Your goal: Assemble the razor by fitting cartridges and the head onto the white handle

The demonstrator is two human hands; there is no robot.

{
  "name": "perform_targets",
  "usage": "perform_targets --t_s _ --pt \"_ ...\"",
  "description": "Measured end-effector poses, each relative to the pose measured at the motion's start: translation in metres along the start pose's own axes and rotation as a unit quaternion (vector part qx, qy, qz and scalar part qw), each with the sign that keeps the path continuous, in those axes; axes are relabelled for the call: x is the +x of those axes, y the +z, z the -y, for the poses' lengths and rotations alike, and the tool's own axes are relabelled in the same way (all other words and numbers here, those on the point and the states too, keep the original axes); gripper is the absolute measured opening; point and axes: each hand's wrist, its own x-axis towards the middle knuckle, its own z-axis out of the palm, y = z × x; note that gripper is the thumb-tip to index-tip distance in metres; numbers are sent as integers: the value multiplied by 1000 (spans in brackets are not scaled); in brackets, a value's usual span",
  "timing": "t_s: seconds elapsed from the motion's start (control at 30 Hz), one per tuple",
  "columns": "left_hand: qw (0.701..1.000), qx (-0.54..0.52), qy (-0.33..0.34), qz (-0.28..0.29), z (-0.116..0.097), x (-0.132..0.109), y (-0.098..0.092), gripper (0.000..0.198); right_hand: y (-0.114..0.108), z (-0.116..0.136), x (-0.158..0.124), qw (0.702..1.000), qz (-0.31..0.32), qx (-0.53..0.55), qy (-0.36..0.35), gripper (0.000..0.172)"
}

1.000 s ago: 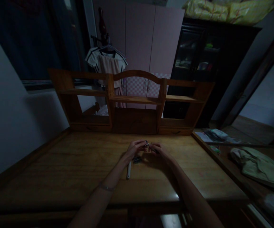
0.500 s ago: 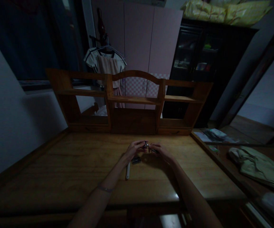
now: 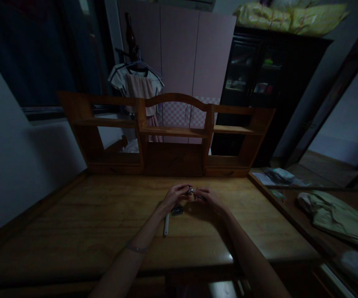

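Over the middle of a wooden desk (image 3: 88, 215) both my hands meet. My left hand (image 3: 175, 195) and my right hand (image 3: 207, 198) have their fingers curled and pinch a small shiny metal object (image 3: 191, 190) between them. Just below my left hand a small dark object (image 3: 176, 210) lies on the desk. A white pen-like stick (image 3: 166, 224) lies beside my left wrist. A thin bracelet (image 3: 137, 248) circles my left forearm.
A wooden shelf unit (image 3: 172, 132) stands along the desk's far edge. Behind it are hanging clothes (image 3: 137, 85), a pink wardrobe (image 3: 194, 58) and a dark cabinet (image 3: 259, 82). To the right lie papers (image 3: 275, 177) and a green cloth (image 3: 337, 219).
My hands stay together on the small object; the whole view has shifted slightly leftward and down.
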Motion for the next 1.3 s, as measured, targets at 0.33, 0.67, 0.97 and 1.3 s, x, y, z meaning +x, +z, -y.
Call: perform_targets --t_s 0.33,0.67,0.97,1.3 --pt "1000 0 27 -11 4 5 -7 35 0 0 -1 999 -36 29 -29 35" --pt "998 -4 36 -57 9 10 -15 43 -1 -4 3 998 -43 24 -31 39" --pt "997 -8 40 -71 9 10 -15 38 -1 2 1 998 -43 44 -30 39" --pt "997 -34 37 -58 6 8 -11 32 -1 1 2 997 -47 53 -39 39"
